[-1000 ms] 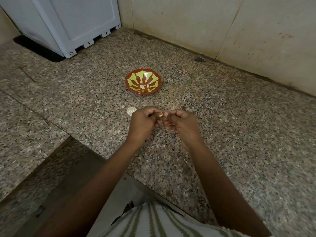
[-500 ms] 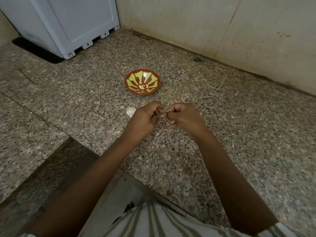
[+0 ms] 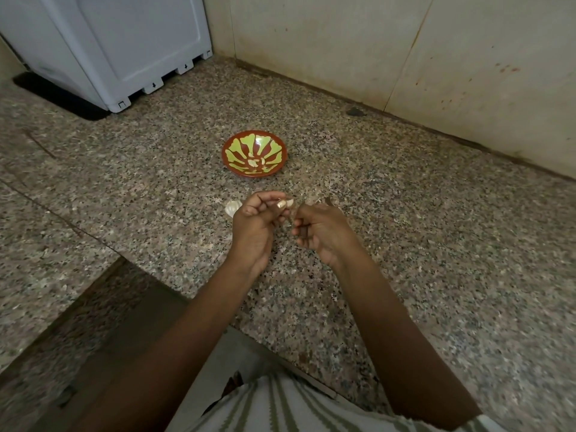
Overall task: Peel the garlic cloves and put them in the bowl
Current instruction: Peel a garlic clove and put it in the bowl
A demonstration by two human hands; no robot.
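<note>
Mid-frame, the left hand (image 3: 258,226) pinches a pale, seemingly peeled garlic clove (image 3: 288,203) while the right hand (image 3: 324,235) curls just beside it, on what I cannot tell; next, likely, the clove goes up-frame into the red-and-green patterned bowl (image 3: 237,148).

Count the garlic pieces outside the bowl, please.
2. One clove is pinched in the left hand. One unpeeled piece lies on the counter just left of that hand, partly hidden by it. Others may be hidden from view.
</note>
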